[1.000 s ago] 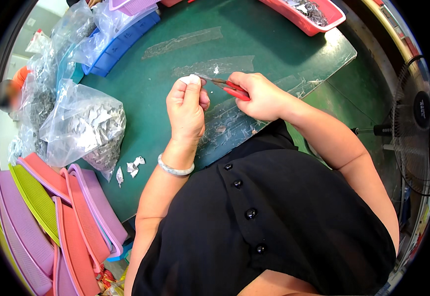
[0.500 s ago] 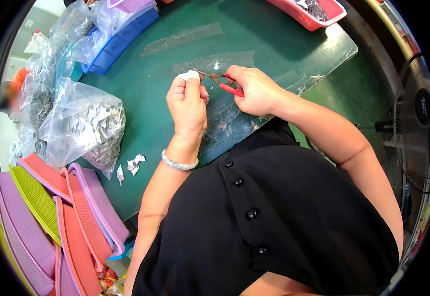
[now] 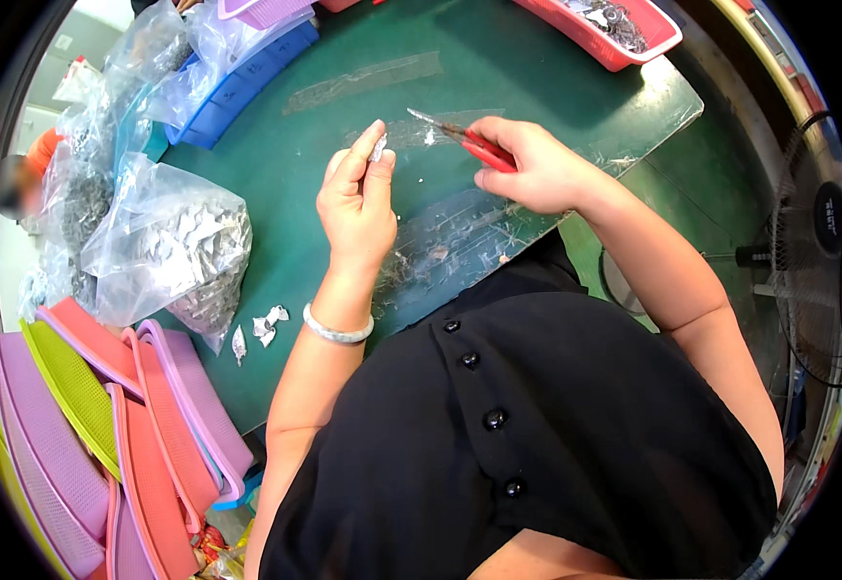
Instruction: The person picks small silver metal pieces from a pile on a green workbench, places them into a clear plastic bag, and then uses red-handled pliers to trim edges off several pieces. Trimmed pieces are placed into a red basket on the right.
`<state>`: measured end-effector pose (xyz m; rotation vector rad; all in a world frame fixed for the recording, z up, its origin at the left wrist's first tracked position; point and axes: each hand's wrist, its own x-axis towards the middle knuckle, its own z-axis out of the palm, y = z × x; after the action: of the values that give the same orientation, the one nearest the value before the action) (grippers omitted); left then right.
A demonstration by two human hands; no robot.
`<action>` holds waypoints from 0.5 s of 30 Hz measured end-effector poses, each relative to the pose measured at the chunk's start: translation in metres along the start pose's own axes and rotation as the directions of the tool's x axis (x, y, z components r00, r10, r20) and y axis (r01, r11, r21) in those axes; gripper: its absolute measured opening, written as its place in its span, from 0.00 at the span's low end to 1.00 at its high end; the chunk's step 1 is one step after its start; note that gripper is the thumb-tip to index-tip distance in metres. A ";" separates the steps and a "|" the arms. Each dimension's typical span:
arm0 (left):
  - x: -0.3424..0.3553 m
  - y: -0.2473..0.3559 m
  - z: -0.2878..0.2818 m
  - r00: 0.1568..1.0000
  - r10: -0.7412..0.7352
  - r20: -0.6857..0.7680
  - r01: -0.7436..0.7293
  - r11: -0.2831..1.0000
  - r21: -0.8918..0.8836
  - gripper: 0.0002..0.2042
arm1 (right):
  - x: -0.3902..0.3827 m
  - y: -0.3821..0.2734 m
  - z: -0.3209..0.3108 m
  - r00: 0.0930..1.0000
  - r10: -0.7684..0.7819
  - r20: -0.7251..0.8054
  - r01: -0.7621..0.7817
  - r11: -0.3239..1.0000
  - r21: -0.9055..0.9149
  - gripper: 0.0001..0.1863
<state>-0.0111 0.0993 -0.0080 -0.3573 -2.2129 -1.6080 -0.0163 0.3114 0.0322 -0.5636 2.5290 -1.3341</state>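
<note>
Between the thumb and fingers of my left hand (image 3: 358, 198) is a small silvery-white piece (image 3: 377, 148), partly hidden by the fingertips. A pair of red-handled scissors (image 3: 479, 147) rests in my right hand (image 3: 537, 166), fingers wrapped round the handles. Its pointed blades look closed and aim up and left, apart from the left hand. A few similar whitish pieces (image 3: 264, 327) lie on the green table (image 3: 363, 82) left of my left forearm. Just beyond them slumps a clear plastic bag (image 3: 199, 237) filled with many such pieces.
Pink, purple and green plastic baskets (image 3: 63, 425) are stacked at lower left. A blue bin (image 3: 247, 82) and more plastic bags stand at far left, near a person in orange (image 3: 42, 150). A pink basket (image 3: 633, 56) holds dark metallic parts at far right; a fan (image 3: 827, 217) stands beyond the table edge.
The scissors have drawn away to the right from my left hand, and their blades now look closed. My left hand has turned, bringing the pinched piece more into sight.
</note>
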 end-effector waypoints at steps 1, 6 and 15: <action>0.000 0.001 -0.002 0.999 0.046 0.005 -0.046 0.999 0.010 0.16 | -0.003 0.002 0.001 0.999 -0.001 0.032 0.000 1.000 0.011 0.19; -0.009 0.005 -0.001 0.987 -0.132 0.094 0.159 0.896 -0.415 0.17 | -0.010 0.004 0.006 0.994 0.022 0.107 -0.024 0.999 0.024 0.21; -0.011 0.031 0.002 0.945 -0.317 0.084 0.307 0.766 -0.565 0.22 | -0.014 -0.002 0.016 0.994 0.010 0.112 -0.013 0.999 0.033 0.20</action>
<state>0.0116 0.1115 0.0130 -0.1241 -1.7889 -2.4516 0.0026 0.3047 0.0258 -0.5987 2.4124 -1.3013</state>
